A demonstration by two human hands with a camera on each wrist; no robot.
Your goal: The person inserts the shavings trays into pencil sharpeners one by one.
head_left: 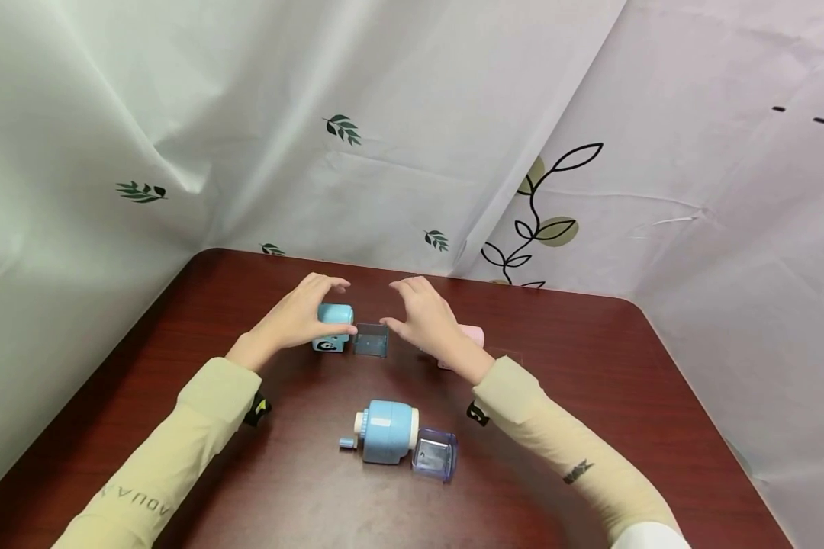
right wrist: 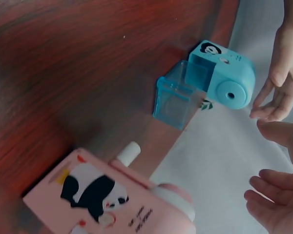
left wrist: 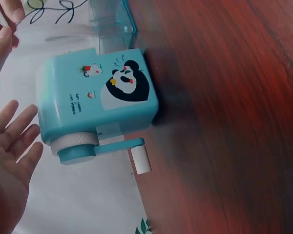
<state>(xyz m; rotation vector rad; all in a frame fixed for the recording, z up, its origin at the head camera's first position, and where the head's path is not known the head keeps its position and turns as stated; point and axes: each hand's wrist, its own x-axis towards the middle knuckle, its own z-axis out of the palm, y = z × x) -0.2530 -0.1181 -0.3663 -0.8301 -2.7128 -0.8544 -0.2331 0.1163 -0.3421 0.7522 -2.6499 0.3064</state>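
Note:
My left hand [head_left: 302, 314] is raised beside a turquoise pencil sharpener [left wrist: 95, 92] with a panda print and a side crank; thumb and fingers are spread and grip nothing. The sharpener's clear shavings drawer [head_left: 371, 340] is pulled out at its right. My right hand [head_left: 423, 316] hovers opposite, fingers spread and holding nothing, partly hiding a pink panda pencil sharpener [right wrist: 112, 195]. Nearer to me on the table stands a blue pencil sharpener [head_left: 388, 431], its crank to the left and its transparent drawer [head_left: 435, 454] pulled out to the right.
The sharpeners stand on a dark red-brown wooden table [head_left: 590, 396] with rounded far corners. White curtain [head_left: 261, 114] with leaf prints hangs behind and beside it.

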